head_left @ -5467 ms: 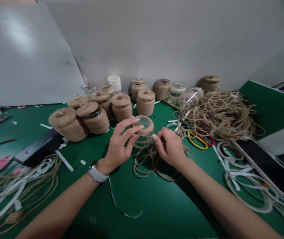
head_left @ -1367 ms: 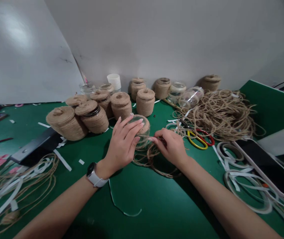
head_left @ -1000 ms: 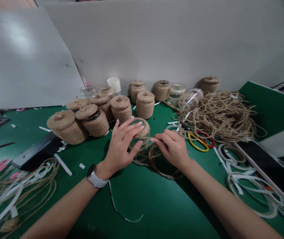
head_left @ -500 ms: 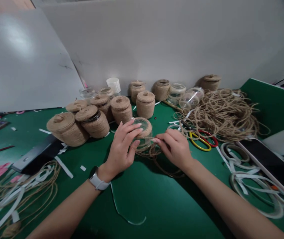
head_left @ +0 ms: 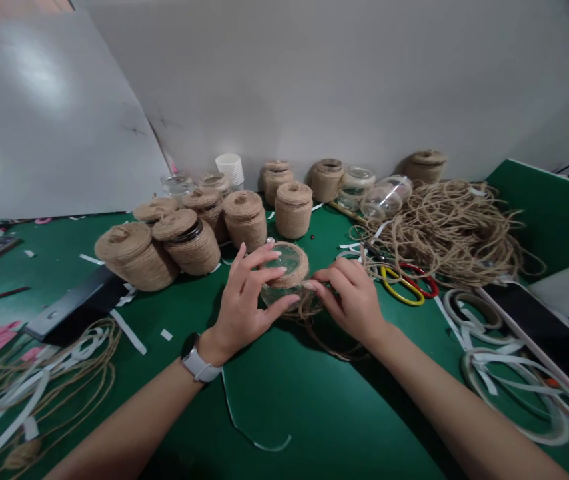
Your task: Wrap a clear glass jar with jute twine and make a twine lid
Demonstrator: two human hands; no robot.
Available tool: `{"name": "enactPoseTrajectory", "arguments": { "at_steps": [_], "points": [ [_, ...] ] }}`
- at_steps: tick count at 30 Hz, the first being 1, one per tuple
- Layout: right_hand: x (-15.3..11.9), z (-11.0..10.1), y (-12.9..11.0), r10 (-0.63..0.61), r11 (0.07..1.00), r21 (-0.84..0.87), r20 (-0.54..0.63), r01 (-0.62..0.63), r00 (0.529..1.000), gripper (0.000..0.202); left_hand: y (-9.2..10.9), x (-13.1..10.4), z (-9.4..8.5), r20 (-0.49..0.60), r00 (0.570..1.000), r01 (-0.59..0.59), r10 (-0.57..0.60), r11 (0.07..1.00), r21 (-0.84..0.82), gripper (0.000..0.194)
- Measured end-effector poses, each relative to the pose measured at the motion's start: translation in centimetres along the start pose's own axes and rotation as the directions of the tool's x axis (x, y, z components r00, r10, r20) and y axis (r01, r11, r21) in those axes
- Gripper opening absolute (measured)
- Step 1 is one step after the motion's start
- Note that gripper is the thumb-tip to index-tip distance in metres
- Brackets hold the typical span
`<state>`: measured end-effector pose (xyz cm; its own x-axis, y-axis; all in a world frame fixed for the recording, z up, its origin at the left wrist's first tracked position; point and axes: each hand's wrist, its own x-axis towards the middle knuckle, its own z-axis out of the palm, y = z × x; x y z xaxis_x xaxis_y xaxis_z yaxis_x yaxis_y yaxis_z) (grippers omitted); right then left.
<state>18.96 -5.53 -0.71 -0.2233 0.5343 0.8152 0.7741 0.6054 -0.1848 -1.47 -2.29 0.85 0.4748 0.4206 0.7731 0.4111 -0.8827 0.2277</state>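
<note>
A clear glass jar (head_left: pixel 284 257), with brown twine wound around its upper part, stands in front of me on the green table. My left hand (head_left: pixel 252 290) grips it from the left, fingers over the top and thumb along the near side. At the jar's right side, my right hand (head_left: pixel 347 293) pinches the twine (head_left: pixel 310 285) between thumb and forefinger. Loose twine (head_left: pixel 332 347) trails in loops below the jar and my right hand. Several twine-wrapped jars with lids (head_left: pixel 244 217) stand close behind my left hand.
A big tangle of twine (head_left: pixel 459 227) lies at the right, beside scissors with yellow and red handles (head_left: pixel 404 287). Rolls of white tape (head_left: pixel 474 310) and a phone (head_left: pixel 539 333) are nearer right. Bare glass jars (head_left: pixel 357 183) and stacked white cups (head_left: pixel 229 168) stand along the wall.
My left thumb has stretched out along the jar, and its fingers have shifted on the top. The jar sits slightly nearer me. My right hand still pinches the twine, closer to the jar.
</note>
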Motion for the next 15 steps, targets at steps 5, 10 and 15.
{"name": "enactPoseTrajectory", "arguments": {
  "at_steps": [5, 10, 15],
  "points": [
    [0.25, -0.14, -0.14, -0.012, 1.0, -0.008, 0.0, 0.012, 1.0, 0.02, 0.52, -0.06, -0.05, 0.014, 1.0, -0.026, 0.025, 0.996, 0.088, 0.039],
    [0.04, 0.01, -0.23, 0.009, 1.0, -0.007, 0.018, -0.009, 1.0, 0.023, 0.89, 0.2, -0.32, 0.057, 0.998, -0.002, -0.011, 0.977, 0.215, 0.04],
    [0.01, 0.03, -0.31, 0.014, 1.0, -0.019, 0.033, -0.014, 0.999, 0.03, 0.77, 0.48, -0.71, 0.074, 0.997, 0.002, -0.017, 0.98, 0.2, 0.036]
  ]
}}
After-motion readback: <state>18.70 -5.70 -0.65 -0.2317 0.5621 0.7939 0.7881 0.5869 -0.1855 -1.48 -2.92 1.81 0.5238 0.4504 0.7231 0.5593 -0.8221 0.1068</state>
